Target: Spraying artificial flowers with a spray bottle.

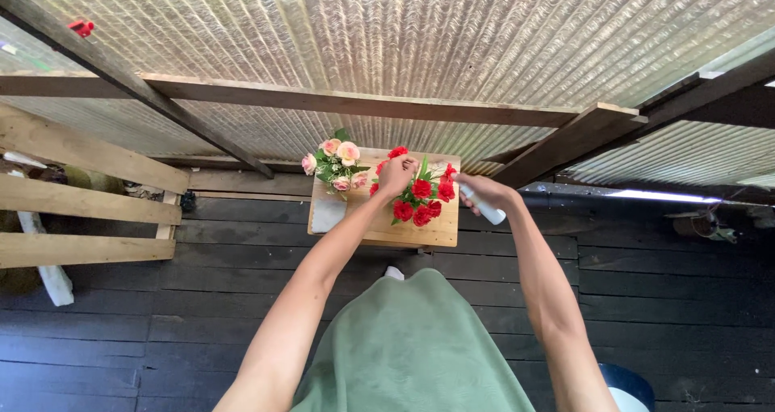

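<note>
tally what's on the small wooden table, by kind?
Bunch of red artificial flowers, left hand gripping it: 1
Bunch of pink and peach artificial flowers: 1
Flat pale grey cloth-like piece: 1
Total on the small square wooden table: 3
Off the table: white cylindrical object in right hand: 1

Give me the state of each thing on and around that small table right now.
Red flowers: upright bunch, gripped near the top by the left hand.
White bottle: tilted, held in the right hand.
Pink flowers: standing at the table's far left corner, untouched.
White cloth: lying flat.
Wooden table: upright on dark floorboards.
</note>
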